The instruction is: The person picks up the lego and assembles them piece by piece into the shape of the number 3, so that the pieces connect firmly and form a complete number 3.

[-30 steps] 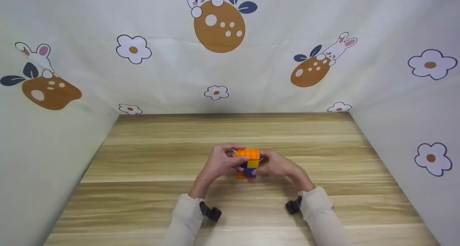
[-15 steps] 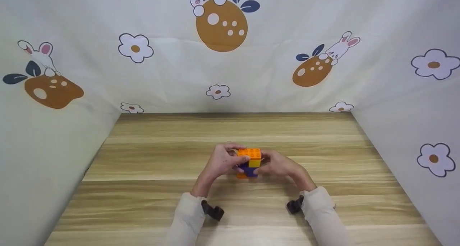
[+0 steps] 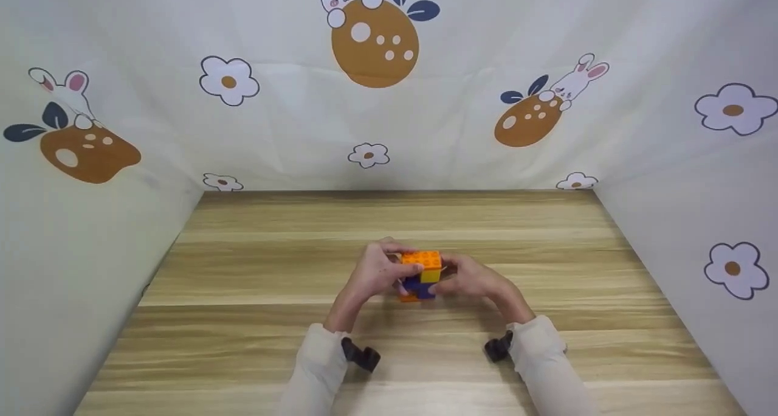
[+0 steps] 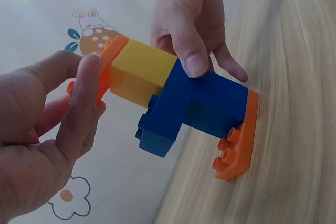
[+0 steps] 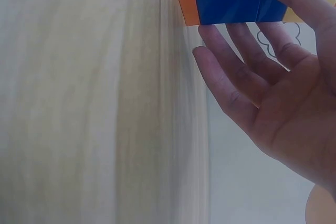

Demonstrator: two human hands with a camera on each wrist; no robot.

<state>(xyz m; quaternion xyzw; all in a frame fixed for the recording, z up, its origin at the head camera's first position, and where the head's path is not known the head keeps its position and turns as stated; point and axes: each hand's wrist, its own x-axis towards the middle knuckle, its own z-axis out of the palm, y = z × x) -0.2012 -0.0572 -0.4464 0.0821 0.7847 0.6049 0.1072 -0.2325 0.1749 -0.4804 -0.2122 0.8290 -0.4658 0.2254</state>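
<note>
Both hands hold one stack of toy building bricks at mid-table. On top sits an orange studded brick [image 3: 428, 257], with a yellow brick [image 4: 144, 72] under it. Below come blue bricks [image 4: 212, 98], one part jutting sideways with its studs showing, and a wider orange base plate [image 4: 242, 148]. My left hand [image 3: 378, 273] pinches the top orange brick between thumb and fingers. From the other side, my right hand [image 3: 477, 278] grips the blue part, thumb on one face and fingers on the opposite one. Whether the base plate touches the table cannot be told.
The wood-grain table [image 3: 255, 343] spreads around the hands. Pale fabric printed with rabbits and flowers [image 3: 292, 124] hangs at the back and both sides. Black wrist cameras [image 3: 363, 356] stick out from the cuffs.
The head view has shifted slightly. Both hands keep hold of the brick stack in nearly the same place.
</note>
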